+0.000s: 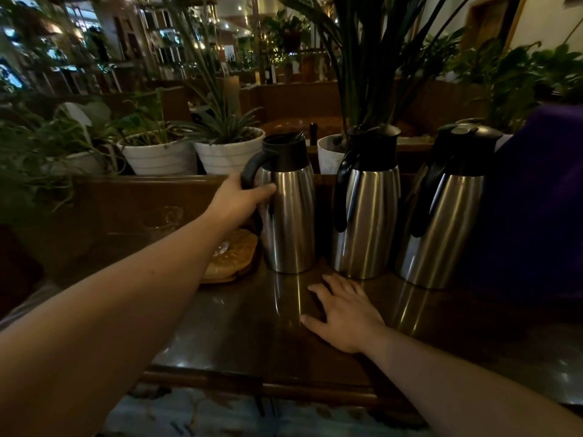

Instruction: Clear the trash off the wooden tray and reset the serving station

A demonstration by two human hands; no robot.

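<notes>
Three steel carafes with black lids and handles stand in a row on the dark tabletop [239,335]. My left hand [239,200] is wrapped around the black handle of the leftmost carafe [288,216], thumb against its steel side. The middle carafe [366,212] and the right carafe [441,219] stand untouched. Flat on the tabletop lies my right hand [344,313], fingers spread, just in front of the left and middle carafes and holding nothing. A round wooden tray [232,257] with something shiny on it sits left of the carafes, partly hidden by my left forearm.
White potted plants [159,156] [228,152] line the ledge behind the table. A clear glass [165,222] stands at the left in the dark. A purple shape [533,200] fills the right side. The table's front edge [252,386] runs below my arms.
</notes>
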